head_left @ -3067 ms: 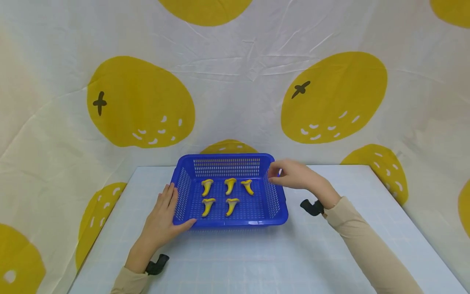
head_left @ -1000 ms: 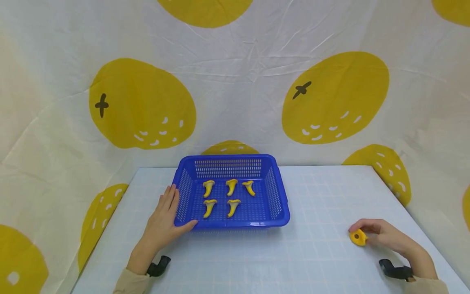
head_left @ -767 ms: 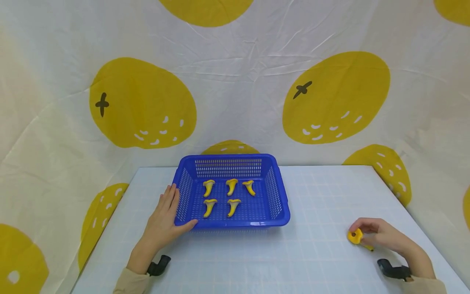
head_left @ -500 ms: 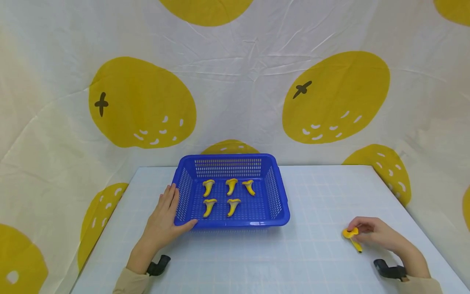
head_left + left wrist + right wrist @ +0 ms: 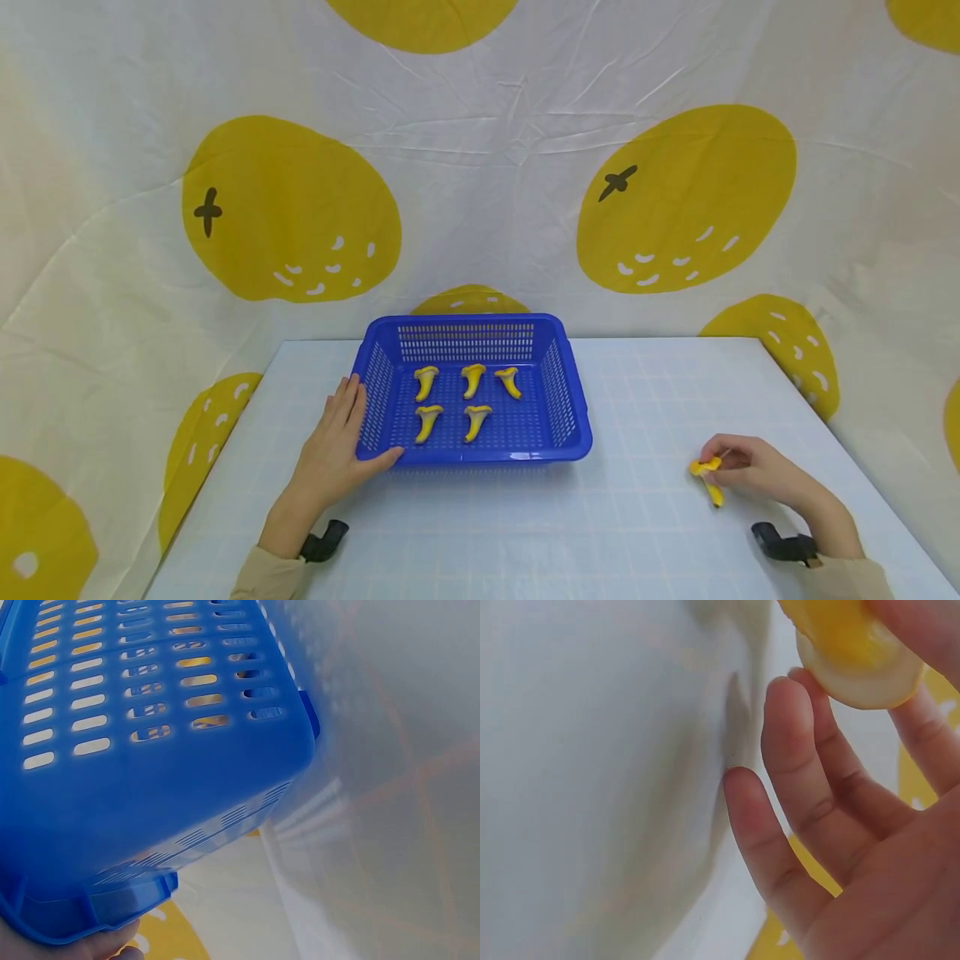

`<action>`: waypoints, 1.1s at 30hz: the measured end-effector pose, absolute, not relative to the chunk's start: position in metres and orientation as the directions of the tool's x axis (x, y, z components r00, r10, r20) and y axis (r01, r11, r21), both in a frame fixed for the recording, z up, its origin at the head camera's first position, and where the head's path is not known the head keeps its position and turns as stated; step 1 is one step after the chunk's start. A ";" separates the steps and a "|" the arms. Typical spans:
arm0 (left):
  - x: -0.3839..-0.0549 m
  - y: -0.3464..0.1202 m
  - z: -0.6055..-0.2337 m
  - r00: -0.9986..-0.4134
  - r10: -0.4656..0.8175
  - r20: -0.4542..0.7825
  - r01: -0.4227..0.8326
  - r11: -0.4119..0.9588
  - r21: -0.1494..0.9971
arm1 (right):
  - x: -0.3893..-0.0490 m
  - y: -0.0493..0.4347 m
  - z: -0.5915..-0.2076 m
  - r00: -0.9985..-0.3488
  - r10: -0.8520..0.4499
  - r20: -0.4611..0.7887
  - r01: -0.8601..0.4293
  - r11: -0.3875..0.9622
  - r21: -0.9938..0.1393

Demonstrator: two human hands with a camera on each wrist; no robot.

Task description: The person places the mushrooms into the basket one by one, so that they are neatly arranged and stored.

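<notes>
A blue plastic basket [image 5: 480, 455] stands at the middle back of the table. Inside it lie several yellow mushrooms [image 5: 426, 382] in two rows, three behind and two in front. My left hand [image 5: 330, 458] rests along the basket's left side, fingers straight and thumb on the front rim. To the right, low over the table, my right hand [image 5: 765, 475] pinches one more yellow mushroom [image 5: 714, 492] between thumb and fingers, its cap up and stem slanting down. The right wrist view shows that mushroom [image 5: 855, 660] close up, with the other fingers loosely curled below it.
The white table [image 5: 630, 533] has a faint grid and runs back to a white cloth [image 5: 480, 183] printed with large yellow fruit. In the left wrist view the basket's slotted wall [image 5: 165, 787] fills much of the frame.
My right hand left the basket's right side, went to the right of the table and now holds a mushroom there. Lately it turned the stem forward and shifted slightly left. My left hand stayed put.
</notes>
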State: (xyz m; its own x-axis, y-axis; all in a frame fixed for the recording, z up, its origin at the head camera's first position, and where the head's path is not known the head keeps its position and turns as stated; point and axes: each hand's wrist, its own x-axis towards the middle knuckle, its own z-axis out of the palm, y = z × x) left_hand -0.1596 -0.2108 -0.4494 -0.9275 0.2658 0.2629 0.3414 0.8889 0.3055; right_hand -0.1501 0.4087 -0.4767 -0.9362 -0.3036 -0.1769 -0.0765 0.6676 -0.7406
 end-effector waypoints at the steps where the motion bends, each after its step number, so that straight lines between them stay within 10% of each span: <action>1: -0.160 -0.211 -0.450 -0.927 0.267 0.265 0.343 0.890 0.302 | -0.151 0.407 -0.477 -0.936 -0.307 -0.171 -0.082 0.665 -0.743; 33: -0.161 -0.211 -0.451 -0.929 0.269 0.255 0.339 0.895 0.290 | -0.186 0.359 -0.456 -0.944 -0.330 -0.004 -0.211 0.615 -0.760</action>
